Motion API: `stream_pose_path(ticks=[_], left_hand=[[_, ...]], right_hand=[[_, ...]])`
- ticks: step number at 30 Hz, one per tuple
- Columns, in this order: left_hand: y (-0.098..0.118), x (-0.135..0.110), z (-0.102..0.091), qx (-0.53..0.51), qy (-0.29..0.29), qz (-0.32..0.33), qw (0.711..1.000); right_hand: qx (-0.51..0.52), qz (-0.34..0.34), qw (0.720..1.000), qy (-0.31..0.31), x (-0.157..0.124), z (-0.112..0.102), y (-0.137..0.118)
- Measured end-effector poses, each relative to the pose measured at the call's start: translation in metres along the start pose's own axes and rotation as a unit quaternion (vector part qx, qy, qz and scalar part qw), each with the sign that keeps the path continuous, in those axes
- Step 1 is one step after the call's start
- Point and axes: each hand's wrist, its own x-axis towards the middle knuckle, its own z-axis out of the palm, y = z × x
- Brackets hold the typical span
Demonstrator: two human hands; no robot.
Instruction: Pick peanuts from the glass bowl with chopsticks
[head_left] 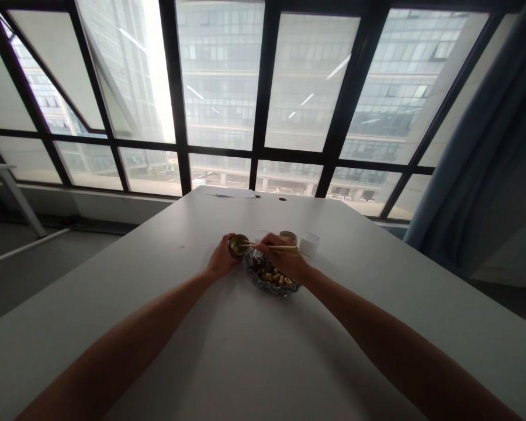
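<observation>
My left hand [221,258] is wrapped round a small round tin [238,245], tilted so that its mouth faces me. In my right hand [284,257] is a pair of chopsticks [280,247], their tips at the mouth of the tin. Whether the tips grip anything is too small to tell. Below my right hand sits a clear faceted bowl [269,287] holding peanuts [278,276] and dark pieces, perhaps seeds. My right hand covers part of the bowl's far side.
Behind my right hand stand a second round tin [288,235], a clear container [259,235] and a white box [309,244]. Papers [228,192] lie at the far edge of the white table [179,327]. A blue curtain [460,152] hangs at right, beside tall windows.
</observation>
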Motion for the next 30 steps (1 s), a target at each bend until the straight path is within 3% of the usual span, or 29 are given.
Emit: stream_pose_path(ticks=[5, 11, 17, 23, 30], left_hand=[[0.0, 0.0, 0.001, 0.003, -0.001, -0.002, 1.0], [-0.002, 0.0, 0.002, 0.006, -0.002, -0.001, 1.0], [-0.006, 0.002, 0.002, 0.039, 0.02, -0.01, 0.999], [-0.01, 0.004, 0.003, 0.07, 0.021, -0.038, 0.997], [-0.009, 0.004, 0.001, 0.074, 0.012, -0.05, 0.996]], right_hand=[[-0.003, 0.05, 0.999, 0.012, -0.003, -0.007, 0.001], [0.0, 0.055, 0.998, 0.044, -0.009, -0.021, -0.006], [0.054, 0.112, 0.99, 0.072, -0.018, -0.047, 0.007], [0.05, 0.103, 0.993, -0.015, -0.017, -0.072, 0.013], [0.083, 0.124, 0.988, -0.037, -0.016, -0.069, 0.021]])
